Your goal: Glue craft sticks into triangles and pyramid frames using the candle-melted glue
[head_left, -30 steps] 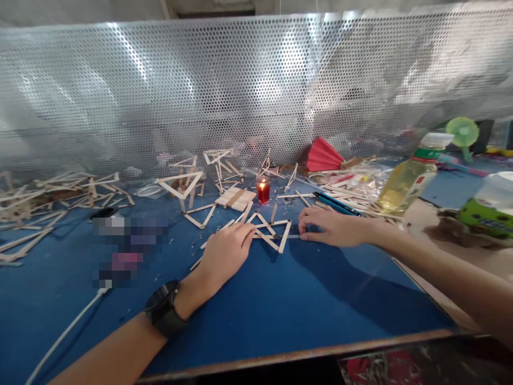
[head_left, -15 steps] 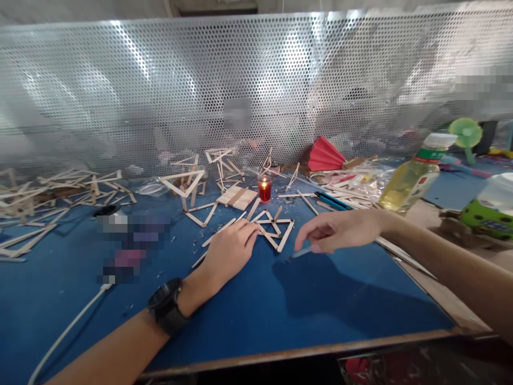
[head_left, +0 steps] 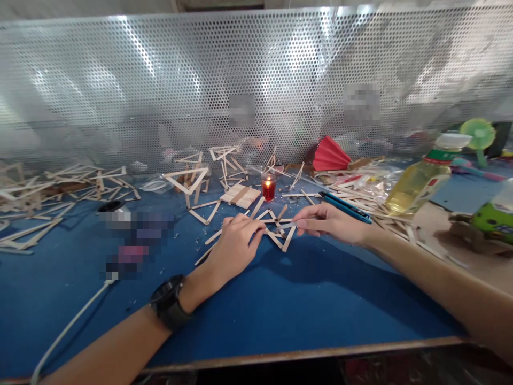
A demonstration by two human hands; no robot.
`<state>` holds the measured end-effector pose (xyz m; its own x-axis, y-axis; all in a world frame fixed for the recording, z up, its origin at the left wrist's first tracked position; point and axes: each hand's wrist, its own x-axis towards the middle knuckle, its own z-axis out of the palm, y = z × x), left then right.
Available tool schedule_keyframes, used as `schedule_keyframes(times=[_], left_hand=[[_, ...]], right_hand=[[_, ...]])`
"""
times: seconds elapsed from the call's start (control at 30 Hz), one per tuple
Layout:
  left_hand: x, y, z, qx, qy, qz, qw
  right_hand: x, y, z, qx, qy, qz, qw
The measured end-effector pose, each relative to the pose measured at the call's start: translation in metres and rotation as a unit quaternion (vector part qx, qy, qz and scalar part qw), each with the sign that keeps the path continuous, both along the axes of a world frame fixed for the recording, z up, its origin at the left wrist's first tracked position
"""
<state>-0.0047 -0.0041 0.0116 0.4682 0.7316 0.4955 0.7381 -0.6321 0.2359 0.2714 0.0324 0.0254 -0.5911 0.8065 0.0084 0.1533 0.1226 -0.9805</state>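
Left forearm (head_left: 116, 347) runs diagonally in from the near left corner, bare, with left hand (head_left: 234, 246) palm down, knuckles up, fingers bunched and bent, thumb drawn in against the index fingertip. Right forearm (head_left: 428, 278), also bare, angles in from the right, wrist (head_left: 364, 235) roughly straight, right hand (head_left: 324, 220) pointing left with thumb and index closed in a pinch, remaining fingers curled under. Both hands sit near each other, apart, fingertips turned inward, arms making a wide V.
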Motion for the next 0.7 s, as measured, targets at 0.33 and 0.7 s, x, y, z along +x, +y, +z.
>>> schedule_keyframes(times=[0.33, 0.7], left_hand=[[0.000, -0.003, 0.005, -0.142, -0.095, -0.012, 0.985], [0.003, -0.003, 0.005, -0.194, -0.146, -0.033, 0.969]], right_hand=[[-0.018, -0.013, -0.011, 0.045, 0.002, -0.032, 0.998], [-0.022, -0.017, -0.016, 0.102, -0.034, -0.059, 0.992]])
